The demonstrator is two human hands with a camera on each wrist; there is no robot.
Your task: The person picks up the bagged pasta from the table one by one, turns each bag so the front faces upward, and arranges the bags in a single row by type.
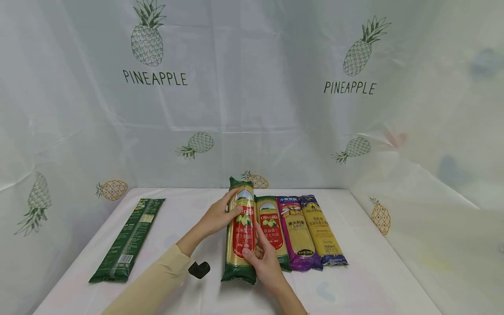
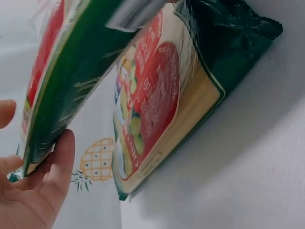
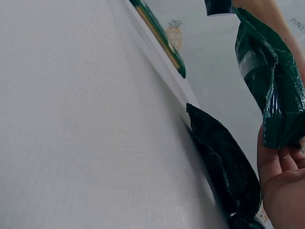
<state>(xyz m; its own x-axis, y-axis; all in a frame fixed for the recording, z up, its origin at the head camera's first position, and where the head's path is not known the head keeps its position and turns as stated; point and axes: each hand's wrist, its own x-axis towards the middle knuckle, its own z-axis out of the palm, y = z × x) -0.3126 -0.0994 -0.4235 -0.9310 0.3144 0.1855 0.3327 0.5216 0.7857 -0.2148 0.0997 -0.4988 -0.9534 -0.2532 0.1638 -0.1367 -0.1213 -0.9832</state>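
Both hands hold one green pack of spaghetti (image 1: 243,227) with a red label, raised over the table in the middle of the head view. My left hand (image 1: 216,216) grips its upper left side, the thumb lying across the front; the left wrist view shows that hand (image 2: 40,186) round the pack's edge. Lower down, my right hand (image 1: 267,262) grips the right side with the thumb on the label. Just right of it lies a matching spaghetti pack (image 1: 272,227), partly hidden by the held one. The right wrist view shows the held pack's green end (image 3: 271,81) above the fingers.
A purple spaghetti pack (image 1: 299,232) and a yellow and blue one (image 1: 323,232) lie side by side at the right. Face down at the left is another green pack (image 1: 127,240). A pineapple-print curtain (image 1: 252,100) stands behind the white table (image 1: 354,288).
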